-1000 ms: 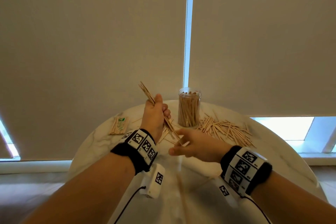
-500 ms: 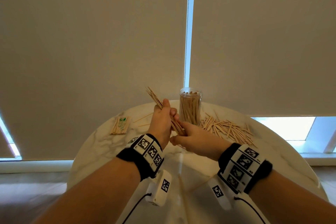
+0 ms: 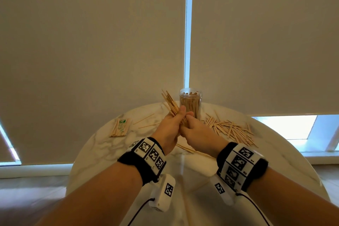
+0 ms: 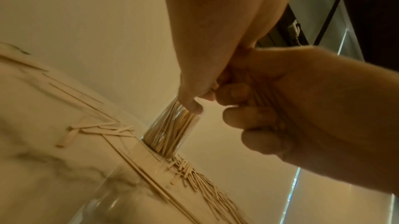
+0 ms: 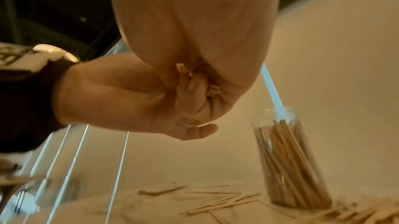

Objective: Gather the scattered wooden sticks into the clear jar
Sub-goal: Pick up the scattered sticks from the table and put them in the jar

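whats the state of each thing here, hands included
clear plastic jar: upright, lidless, holding many sticks
bundle of thin wooden sticks: gripped by both hands
left hand: grips bundle
right hand: pinches bundle's lower end
pile of flat wooden sticks: scattered on round marble table

A round white marble worktop stands before two drawn beige roller blinds. At its far middle stands the clear cylindrical plastic jar, thin wooden sticks upright in it. A heap of flat wooden sticks lies right of the jar; a small wrapped bundle of wooden sticks lies far left. Both hands meet just before the jar.
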